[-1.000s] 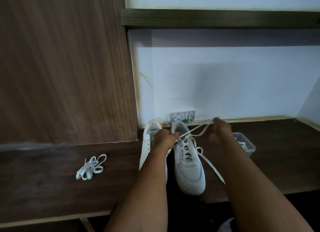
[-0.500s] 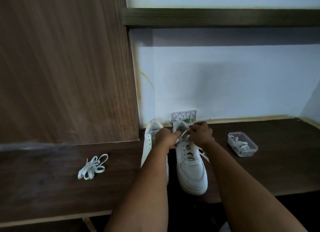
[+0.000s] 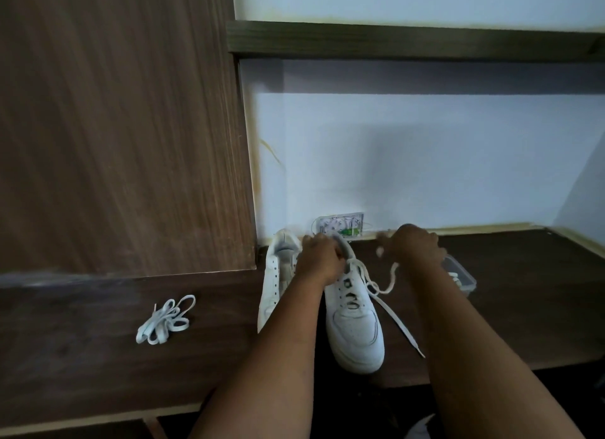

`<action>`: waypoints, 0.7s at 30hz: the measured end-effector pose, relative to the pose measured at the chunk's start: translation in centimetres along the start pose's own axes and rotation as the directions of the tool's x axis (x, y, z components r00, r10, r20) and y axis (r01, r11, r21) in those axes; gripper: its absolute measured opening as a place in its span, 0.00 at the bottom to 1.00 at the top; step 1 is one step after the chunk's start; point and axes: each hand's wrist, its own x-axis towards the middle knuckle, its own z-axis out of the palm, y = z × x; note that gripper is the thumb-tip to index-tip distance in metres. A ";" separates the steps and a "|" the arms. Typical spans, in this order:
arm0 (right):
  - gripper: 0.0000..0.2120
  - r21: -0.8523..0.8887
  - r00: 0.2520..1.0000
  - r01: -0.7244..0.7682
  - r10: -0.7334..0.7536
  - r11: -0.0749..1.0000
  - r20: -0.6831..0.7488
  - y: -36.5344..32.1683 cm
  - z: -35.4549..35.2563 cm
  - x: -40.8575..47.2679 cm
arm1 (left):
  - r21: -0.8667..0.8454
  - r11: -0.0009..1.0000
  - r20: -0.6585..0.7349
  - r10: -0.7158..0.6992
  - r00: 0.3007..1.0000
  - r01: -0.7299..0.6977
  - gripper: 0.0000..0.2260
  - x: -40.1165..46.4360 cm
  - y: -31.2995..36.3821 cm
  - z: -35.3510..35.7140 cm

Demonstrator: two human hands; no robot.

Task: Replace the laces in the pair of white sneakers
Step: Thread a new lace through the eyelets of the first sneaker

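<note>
left hand (image 3: pixel 319 258): fingers curled round the collar of the right sneaker, gripping it at the top of the tongue.
right hand (image 3: pixel 415 247): raised just right of that shoe, fingers pinched on the lace, which hangs slack below it.
right sneaker (image 3: pixel 355 320): white, toe pointing toward the person, standing on the tabletop (image 3: pixel 82 356); upper eyelets bare, the lowest ones showing dark.
lace (image 3: pixel 391 284): comes out of the shoe's right side, loops up to the right hand; its other end trails flat across the wood toward the near edge.
left sneaker (image 3: pixel 276 281): just beside the other shoe, partly hidden behind the left forearm, no lace visible in it.
bundle of laces (image 3: pixel 165 320): white, loosely coiled, lying well apart to the left.
clear plastic box (image 3: pixel 461 278): behind the right wrist, something white inside.
small packet (image 3: pixel 340 225): leaning against the wall behind the shoes.
</note>
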 end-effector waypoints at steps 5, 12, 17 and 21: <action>0.16 0.087 0.930 0.342 -0.350 0.936 0.112 -0.7 1.8 -1.2 | 0.052 0.999 0.193 -0.024 0.981 0.014 0.15 0.2 -0.3 1.8; 0.13 0.222 0.846 0.470 -0.508 0.854 0.164 -1.4 4.3 -1.9 | -0.484 0.795 0.315 -0.230 0.921 0.365 0.13 -0.6 1.0 0.4; 0.12 0.336 0.889 0.364 -0.432 0.869 0.153 -0.3 4.7 -1.1 | -0.820 0.223 0.444 -0.334 0.831 0.528 0.10 -0.7 0.4 -0.6; 0.05 0.474 0.895 0.266 -0.397 0.839 0.201 -0.3 4.7 -1.0 | -0.722 0.459 0.357 -0.395 0.847 0.518 0.06 -0.3 0.5 -0.7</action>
